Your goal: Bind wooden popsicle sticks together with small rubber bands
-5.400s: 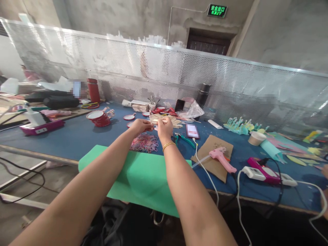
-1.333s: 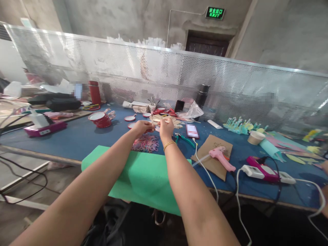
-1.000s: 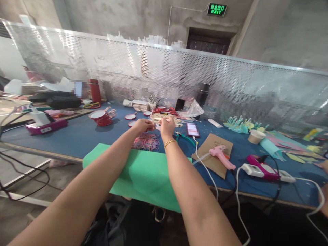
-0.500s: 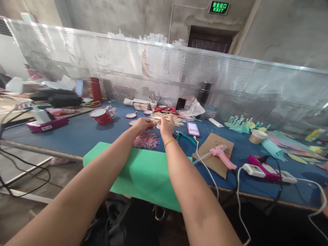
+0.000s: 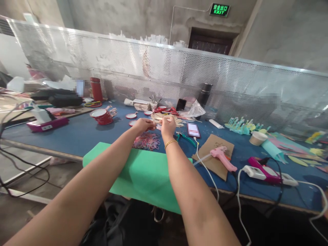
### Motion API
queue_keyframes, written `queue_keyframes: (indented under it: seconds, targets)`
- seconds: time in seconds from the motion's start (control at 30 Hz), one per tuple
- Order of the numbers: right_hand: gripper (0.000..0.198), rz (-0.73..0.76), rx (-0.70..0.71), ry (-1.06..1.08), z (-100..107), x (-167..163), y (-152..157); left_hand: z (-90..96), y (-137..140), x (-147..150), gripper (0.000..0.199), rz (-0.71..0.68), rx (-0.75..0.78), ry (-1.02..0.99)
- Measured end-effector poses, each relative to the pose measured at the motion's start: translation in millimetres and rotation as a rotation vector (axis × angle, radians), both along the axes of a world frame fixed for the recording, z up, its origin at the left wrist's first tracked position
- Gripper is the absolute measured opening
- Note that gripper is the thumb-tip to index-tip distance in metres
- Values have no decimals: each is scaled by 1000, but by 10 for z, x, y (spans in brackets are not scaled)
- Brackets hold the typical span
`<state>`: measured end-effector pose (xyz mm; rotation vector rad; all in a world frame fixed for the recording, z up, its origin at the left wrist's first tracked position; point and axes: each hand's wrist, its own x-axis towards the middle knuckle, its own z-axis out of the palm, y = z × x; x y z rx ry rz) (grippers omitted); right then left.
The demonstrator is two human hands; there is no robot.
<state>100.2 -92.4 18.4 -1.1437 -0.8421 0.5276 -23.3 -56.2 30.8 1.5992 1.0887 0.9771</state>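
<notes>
1. Stretching forward from the lower edge, two bare forearms cross a green foam sheet (image 5: 143,177) that hangs over the near edge of the blue counter (image 5: 77,136).
2. At 3 o'clock from the sheet, a pink glue gun (image 5: 222,158) lies on a piece of brown cardboard (image 5: 214,150), with a white cord trailing off the counter edge beside it.
3. Farther along at 3 o'clock, a pink and white power strip (image 5: 269,172) lies flat with cables plugged into it.
4. Just past the sheet, a heap of coloured rubber bands (image 5: 146,140) lies directly under the hands; green-handled pliers (image 5: 186,139) lie at 3 o'clock from it.
5. The left hand (image 5: 143,124) and the right hand (image 5: 167,127), the latter with a gold bracelet at the wrist, meet above the bands, both with fingers pinched narrow on a thin wooden stick (image 5: 160,119) held between them, roughly level. What else they grip is too small to tell.
6. Just behind the hands, a pile of wooden sticks (image 5: 174,119) lies on the counter.
7. At 9 o'clock from the hands, a stack of red tape rolls (image 5: 101,117) stands well apart; farther at 9 o'clock is a pink power strip (image 5: 46,124).
8. At 2 o'clock, teal paper cut-outs (image 5: 239,124) and a paper cup (image 5: 257,138) stand near each other.
9. Farthest off, a perforated metal screen (image 5: 179,78) runs along the back of the counter, with a red flask (image 5: 96,89) and a dark flask (image 5: 205,94) in front of it.
</notes>
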Motion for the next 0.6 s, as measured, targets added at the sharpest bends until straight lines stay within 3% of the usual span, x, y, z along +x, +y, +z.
queue_keyframes:
  seconds: [0.6]
  targets:
    - [6,22,7,-16,10,-1,-26,-43,69,-20,35,-15,15,-7]
